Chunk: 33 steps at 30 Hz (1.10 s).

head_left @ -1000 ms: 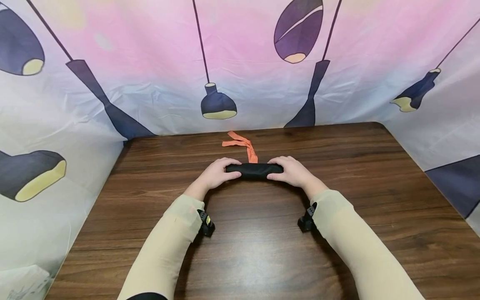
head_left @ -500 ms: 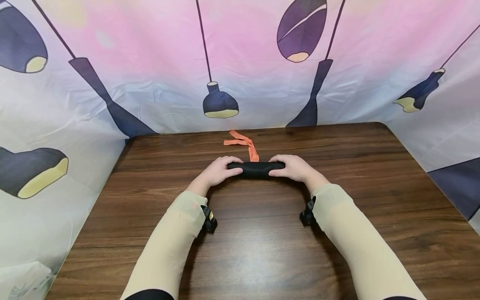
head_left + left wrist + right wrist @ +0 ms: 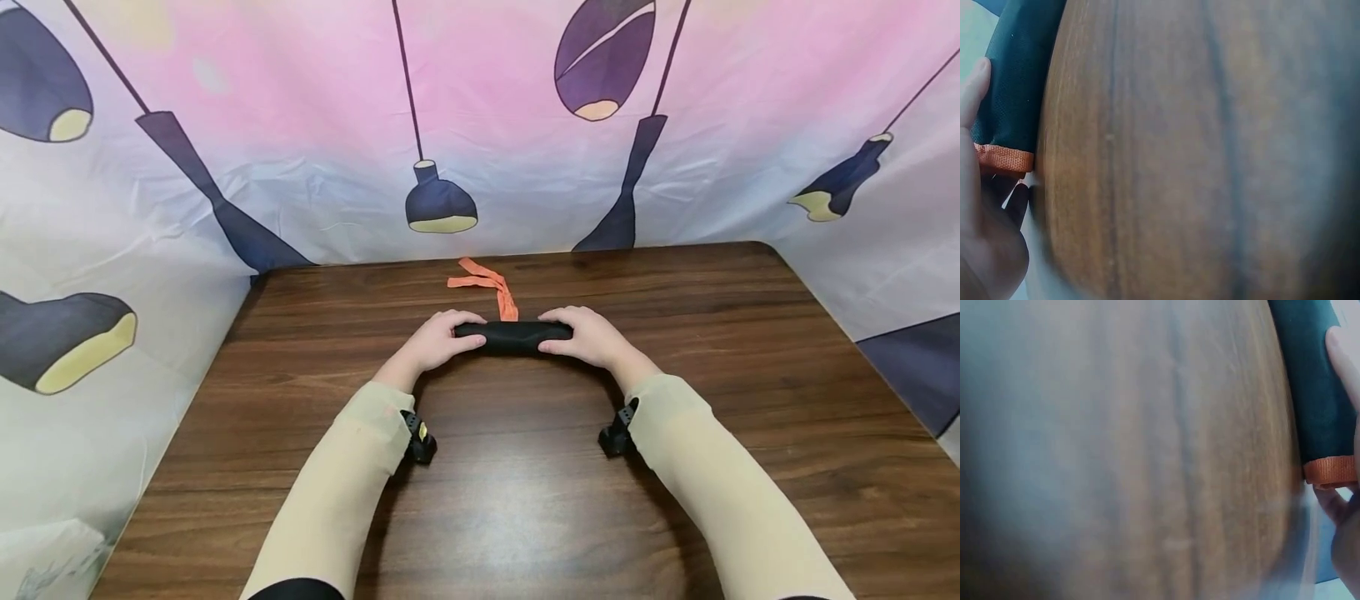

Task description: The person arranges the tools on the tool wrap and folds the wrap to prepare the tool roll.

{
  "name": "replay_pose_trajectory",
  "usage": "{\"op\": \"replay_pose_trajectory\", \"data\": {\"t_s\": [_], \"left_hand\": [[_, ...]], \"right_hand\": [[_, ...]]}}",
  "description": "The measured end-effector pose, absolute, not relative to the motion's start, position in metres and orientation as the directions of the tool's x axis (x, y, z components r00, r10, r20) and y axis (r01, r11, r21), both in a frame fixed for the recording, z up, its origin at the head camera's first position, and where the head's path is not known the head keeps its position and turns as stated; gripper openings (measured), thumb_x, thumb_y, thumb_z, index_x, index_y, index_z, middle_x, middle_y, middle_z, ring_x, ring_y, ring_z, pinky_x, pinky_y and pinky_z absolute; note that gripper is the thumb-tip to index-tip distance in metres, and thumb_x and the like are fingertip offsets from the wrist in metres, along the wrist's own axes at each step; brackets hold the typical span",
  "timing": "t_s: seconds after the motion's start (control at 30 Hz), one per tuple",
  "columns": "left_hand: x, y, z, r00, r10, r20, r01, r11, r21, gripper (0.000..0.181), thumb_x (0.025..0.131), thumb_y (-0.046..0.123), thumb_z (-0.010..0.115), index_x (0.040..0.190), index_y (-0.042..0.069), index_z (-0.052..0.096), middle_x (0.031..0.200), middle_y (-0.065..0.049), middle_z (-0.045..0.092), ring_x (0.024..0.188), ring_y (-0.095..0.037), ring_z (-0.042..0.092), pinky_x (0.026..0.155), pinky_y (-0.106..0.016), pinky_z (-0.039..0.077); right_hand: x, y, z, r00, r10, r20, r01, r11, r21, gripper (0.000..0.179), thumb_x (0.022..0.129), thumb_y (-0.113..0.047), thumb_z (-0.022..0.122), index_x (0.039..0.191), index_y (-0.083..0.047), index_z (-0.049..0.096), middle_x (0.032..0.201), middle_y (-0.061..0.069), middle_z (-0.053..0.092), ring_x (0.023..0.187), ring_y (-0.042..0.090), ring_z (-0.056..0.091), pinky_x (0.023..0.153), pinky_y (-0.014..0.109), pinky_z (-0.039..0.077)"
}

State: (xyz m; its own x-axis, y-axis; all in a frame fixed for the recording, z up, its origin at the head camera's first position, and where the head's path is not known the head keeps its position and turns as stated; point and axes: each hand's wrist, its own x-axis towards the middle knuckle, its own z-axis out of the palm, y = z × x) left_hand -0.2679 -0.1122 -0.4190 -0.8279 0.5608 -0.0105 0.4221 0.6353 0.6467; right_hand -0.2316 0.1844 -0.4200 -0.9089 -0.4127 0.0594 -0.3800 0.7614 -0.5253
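A black fabric roll (image 3: 512,337) lies crosswise on the wooden table in the head view. Orange trim (image 3: 1007,158) edges its left end in the left wrist view, and similar orange trim (image 3: 1331,470) edges its right end in the right wrist view. My left hand (image 3: 437,340) grips the left end, thumb along the near side and fingers over the far side. Mirroring it, my right hand (image 3: 588,336) grips the right end the same way. Two orange ties (image 3: 495,283) reach out from behind the roll toward the table's back; their lower part is hidden by it.
The brown wooden table (image 3: 502,483) spreads on all sides of the roll. A printed fabric backdrop (image 3: 315,108) with hanging-lamp pictures stands along its back and sides. Black wrist cameras, left (image 3: 421,442) and right (image 3: 617,433), sit at the sleeve cuffs.
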Motion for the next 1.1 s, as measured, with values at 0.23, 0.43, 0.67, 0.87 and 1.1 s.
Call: {"op": "replay_pose_trajectory", "data": {"t_s": [0.23, 0.43, 0.67, 0.87, 1.1], "left_hand": [[-0.258, -0.113, -0.419, -0.811, 0.572, 0.125, 0.529, 0.625, 0.574, 0.042, 0.087, 0.040, 0.064, 0.126, 0.024, 0.060, 0.127, -0.003, 0.052, 0.118, -0.025, 0.042, 0.098, -0.046, 0.029], [-0.246, -0.116, -0.417, -0.770, 0.592, 0.240, 0.617, 0.593, 0.517, 0.042, 0.085, 0.037, 0.067, 0.124, 0.023, 0.062, 0.127, -0.001, 0.051, 0.120, -0.025, 0.040, 0.096, -0.050, 0.026], [-0.240, -0.117, -0.415, -0.756, 0.610, 0.236, 0.640, 0.614, 0.462, 0.041, 0.085, 0.036, 0.068, 0.124, 0.023, 0.062, 0.126, 0.000, 0.052, 0.120, -0.024, 0.040, 0.095, -0.049, 0.026], [-0.241, -0.118, -0.416, -0.758, 0.617, 0.211, 0.635, 0.625, 0.453, 0.046, 0.083, 0.036, 0.070, 0.127, 0.026, 0.060, 0.126, 0.001, 0.051, 0.120, -0.024, 0.039, 0.093, -0.049, 0.027], [-0.245, -0.118, -0.420, -0.778, 0.609, 0.157, 0.600, 0.645, 0.474, 0.049, 0.083, 0.034, 0.071, 0.129, 0.028, 0.057, 0.127, 0.000, 0.047, 0.120, -0.027, 0.035, 0.095, -0.053, 0.024]], "right_hand": [[-0.218, 0.186, -0.416, -0.874, -0.441, 0.206, -0.486, 0.776, -0.402, 0.057, 0.082, -0.046, 0.068, 0.132, -0.020, 0.056, 0.126, 0.007, 0.052, 0.116, 0.030, 0.041, 0.095, 0.054, 0.029], [-0.209, 0.189, -0.417, -0.845, -0.458, 0.275, -0.533, 0.756, -0.379, 0.054, 0.080, -0.041, 0.073, 0.128, -0.019, 0.060, 0.124, 0.007, 0.053, 0.115, 0.030, 0.041, 0.092, 0.051, 0.030], [-0.205, 0.191, -0.422, -0.831, -0.471, 0.296, -0.554, 0.748, -0.365, 0.051, 0.080, -0.038, 0.073, 0.126, -0.018, 0.061, 0.123, 0.005, 0.054, 0.114, 0.029, 0.042, 0.090, 0.051, 0.031], [-0.208, 0.194, -0.427, -0.843, -0.476, 0.250, -0.537, 0.764, -0.356, 0.054, 0.080, -0.032, 0.075, 0.129, -0.018, 0.058, 0.127, 0.005, 0.053, 0.115, 0.029, 0.041, 0.091, 0.051, 0.032], [-0.214, 0.194, -0.426, -0.847, -0.485, 0.220, -0.532, 0.761, -0.371, 0.052, 0.082, -0.029, 0.073, 0.129, -0.016, 0.057, 0.126, 0.007, 0.053, 0.115, 0.032, 0.041, 0.095, 0.051, 0.031]]}}
